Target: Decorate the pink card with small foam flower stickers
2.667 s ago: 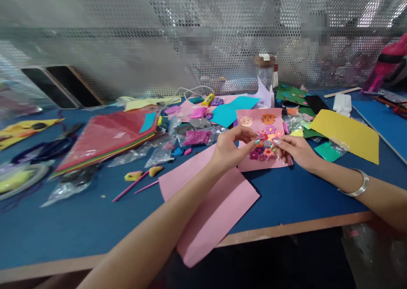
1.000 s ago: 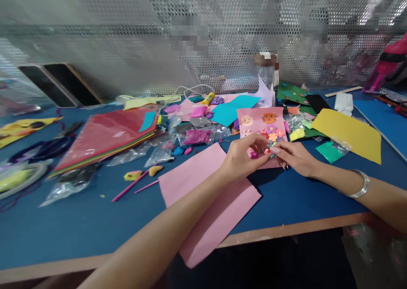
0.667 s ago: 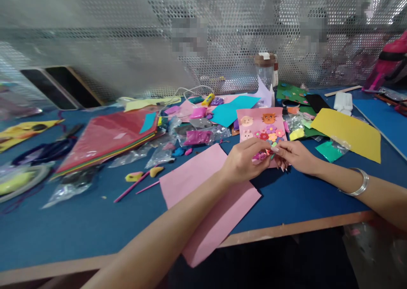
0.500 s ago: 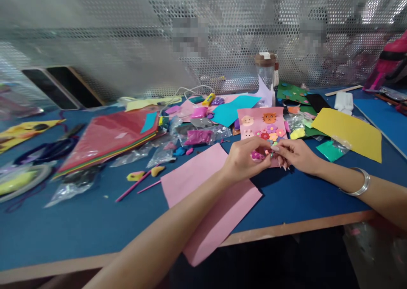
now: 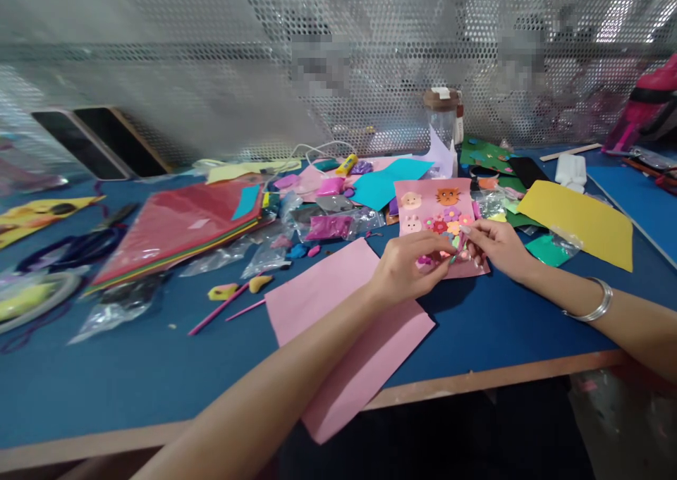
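My left hand (image 5: 410, 265) has its fingertips pinched together over the lower part of a pink card (image 5: 423, 189). Facing it, my right hand (image 5: 500, 249) pinches too, thumb and forefinger closed. Between the fingertips shows a small, thin, pinkish bit, too small to name. On the card are a pig face (image 5: 410, 200), an orange cat face (image 5: 448, 197), a rabbit face (image 5: 412, 223) and several bright flowers (image 5: 440, 225); my fingers cover some of them. Beneath my left forearm lies a plain pink sheet (image 5: 322, 293) that overhangs the table edge.
Left of the sheet are pink sticks (image 5: 219, 311) and yellow clay pieces (image 5: 259, 282). Farther left lie a pack of coloured sheets (image 5: 185, 219) and scissors (image 5: 113, 219). A yellow sheet (image 5: 582, 219) is at right. A lidded jar (image 5: 441, 117) stands behind the card.
My right hand has risen slightly and drawn a little away from my left. The thin pinkish bit now shows between the fingertips, and more of the card's lower right is visible.
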The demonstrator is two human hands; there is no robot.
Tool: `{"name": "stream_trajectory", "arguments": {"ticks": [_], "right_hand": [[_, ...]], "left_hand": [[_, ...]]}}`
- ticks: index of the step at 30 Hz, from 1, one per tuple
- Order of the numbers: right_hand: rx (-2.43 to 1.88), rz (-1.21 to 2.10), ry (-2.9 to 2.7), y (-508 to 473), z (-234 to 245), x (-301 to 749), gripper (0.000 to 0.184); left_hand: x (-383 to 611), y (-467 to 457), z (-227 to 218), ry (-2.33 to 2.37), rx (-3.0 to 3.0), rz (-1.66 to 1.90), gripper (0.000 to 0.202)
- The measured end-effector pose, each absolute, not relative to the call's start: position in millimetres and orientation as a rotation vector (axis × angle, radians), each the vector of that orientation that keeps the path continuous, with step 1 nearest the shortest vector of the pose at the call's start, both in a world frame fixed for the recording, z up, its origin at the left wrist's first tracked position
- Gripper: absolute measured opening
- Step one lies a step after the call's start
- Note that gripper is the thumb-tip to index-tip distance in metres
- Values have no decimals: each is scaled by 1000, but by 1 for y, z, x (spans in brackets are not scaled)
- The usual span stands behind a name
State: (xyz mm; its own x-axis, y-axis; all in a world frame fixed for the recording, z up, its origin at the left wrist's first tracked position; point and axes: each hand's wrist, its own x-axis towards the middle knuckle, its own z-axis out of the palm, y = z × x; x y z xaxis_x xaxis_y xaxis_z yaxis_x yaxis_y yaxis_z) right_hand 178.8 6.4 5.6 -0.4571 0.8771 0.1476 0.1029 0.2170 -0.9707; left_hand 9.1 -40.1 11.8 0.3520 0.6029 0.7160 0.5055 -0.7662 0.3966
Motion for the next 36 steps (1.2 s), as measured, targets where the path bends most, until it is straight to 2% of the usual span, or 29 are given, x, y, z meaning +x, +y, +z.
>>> {"name": "stream_trajectory", "arguments": {"ticks": [7,10,15,22,29,36], "right_hand": [[-867,1202,-1926,1,6,177,35],[-879,1269,-1924,-1,8,177,41],[-897,1351,-1915,-3,8,176,40],[-842,1541,-1849,-4,8,176,39],[-798,1389,-1964,-7,10,176,34],[-839,1355,-1887,-8,8,175,31]], "left_hand": [[12,-38,8,907,2572,1458,7],[11,-37,8,975,2552,1481,7],[9,-39,10,1083,2528,1432,18],[10,-40,12,1097,2502,1380,13],[10,-41,10,1123,2293,1406,25],[14,-40,13,1145,2103,1382,28]]}}
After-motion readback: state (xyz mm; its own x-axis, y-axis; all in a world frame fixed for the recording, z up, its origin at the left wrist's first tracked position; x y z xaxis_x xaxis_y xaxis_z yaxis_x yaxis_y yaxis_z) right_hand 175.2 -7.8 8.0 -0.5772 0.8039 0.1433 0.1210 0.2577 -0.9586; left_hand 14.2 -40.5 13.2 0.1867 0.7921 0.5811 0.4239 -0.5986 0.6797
